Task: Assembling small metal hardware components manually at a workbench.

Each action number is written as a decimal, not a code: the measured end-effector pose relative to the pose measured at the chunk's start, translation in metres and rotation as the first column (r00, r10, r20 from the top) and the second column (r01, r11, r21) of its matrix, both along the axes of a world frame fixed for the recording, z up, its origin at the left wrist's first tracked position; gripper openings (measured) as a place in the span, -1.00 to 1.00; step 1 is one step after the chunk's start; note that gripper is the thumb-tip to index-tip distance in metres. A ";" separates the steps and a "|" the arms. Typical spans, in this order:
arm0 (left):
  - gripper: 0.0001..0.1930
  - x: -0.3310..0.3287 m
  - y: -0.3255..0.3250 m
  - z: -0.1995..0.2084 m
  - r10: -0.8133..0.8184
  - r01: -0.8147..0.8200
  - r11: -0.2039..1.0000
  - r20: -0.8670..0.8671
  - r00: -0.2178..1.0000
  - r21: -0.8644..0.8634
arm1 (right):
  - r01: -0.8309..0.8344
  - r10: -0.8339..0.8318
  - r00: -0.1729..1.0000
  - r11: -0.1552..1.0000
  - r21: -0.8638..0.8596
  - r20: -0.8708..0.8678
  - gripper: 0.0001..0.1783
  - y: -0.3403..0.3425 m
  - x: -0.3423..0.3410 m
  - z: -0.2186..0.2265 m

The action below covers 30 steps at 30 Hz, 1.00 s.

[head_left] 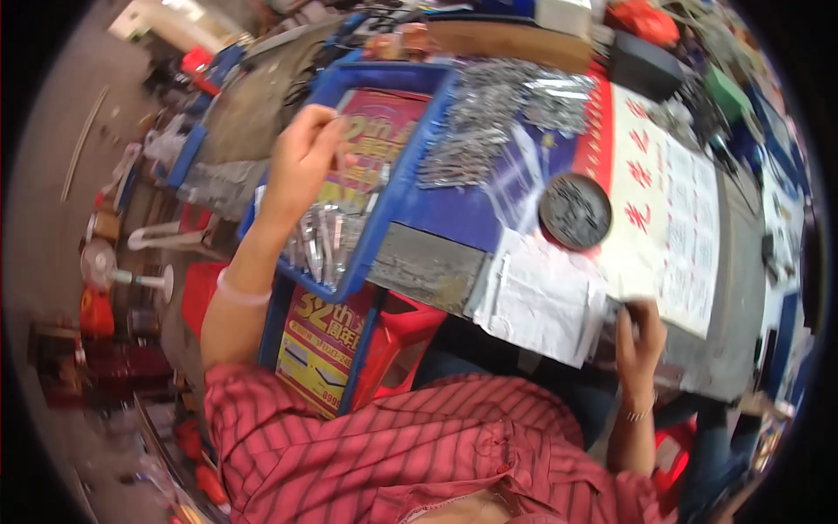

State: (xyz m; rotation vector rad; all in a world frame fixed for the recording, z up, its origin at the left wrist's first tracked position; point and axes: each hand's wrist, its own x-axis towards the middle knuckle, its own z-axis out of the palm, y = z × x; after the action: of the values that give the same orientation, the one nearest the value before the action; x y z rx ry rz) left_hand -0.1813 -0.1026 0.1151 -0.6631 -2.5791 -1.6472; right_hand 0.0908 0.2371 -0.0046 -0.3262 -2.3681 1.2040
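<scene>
My left hand [307, 155] hangs over a blue plastic tray [403, 179], its fingers curled together; what they hold, if anything, is too small to make out. Slim shiny metal pieces [325, 244] lie at the tray's near end, and a printed sheet lines its bottom. My right hand [642, 339] is at the table's near edge, fingers bent in a pinch by the corner of a crumpled white paper [550, 297]. Anything in that pinch is hidden. Beyond the paper stands a round dark dish [575, 211] of small dark parts.
A heap of shiny metal pieces [489, 109] covers the blue sheet right of the tray. A printed calendar-like sheet [672, 210] lies at the right. Cardboard [511, 45] and a dark box [644, 65] stand behind. A red stool [406, 336] is below the tray.
</scene>
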 end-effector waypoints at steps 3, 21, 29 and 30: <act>-0.86 0.067 0.027 0.009 -0.123 0.124 0.992 0.049 0.991 -0.006 | -0.186 0.179 0.981 0.977 0.100 0.078 -0.86 0.014 -0.042 0.029; -0.76 0.207 0.062 -0.097 -0.554 0.277 0.827 0.629 0.545 0.489 | -0.428 0.178 0.885 0.676 0.600 0.430 -0.90 0.030 -0.164 -0.002; -0.80 0.203 0.070 -0.104 -0.567 0.178 0.786 0.577 0.588 0.592 | -0.356 0.388 0.865 0.921 -0.156 0.318 -0.77 0.037 -0.151 0.014; -0.82 0.201 0.071 -0.103 -0.561 0.187 0.792 0.573 0.597 0.581 | -0.364 0.471 0.853 0.846 -0.390 0.226 -0.73 0.035 -0.142 0.014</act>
State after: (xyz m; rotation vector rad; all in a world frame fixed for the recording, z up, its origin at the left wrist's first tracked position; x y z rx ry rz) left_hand 0.0200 -0.0316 0.0119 -0.6519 -2.2955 -3.1186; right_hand -0.0510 0.2722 0.0096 -0.0995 -2.5848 1.9018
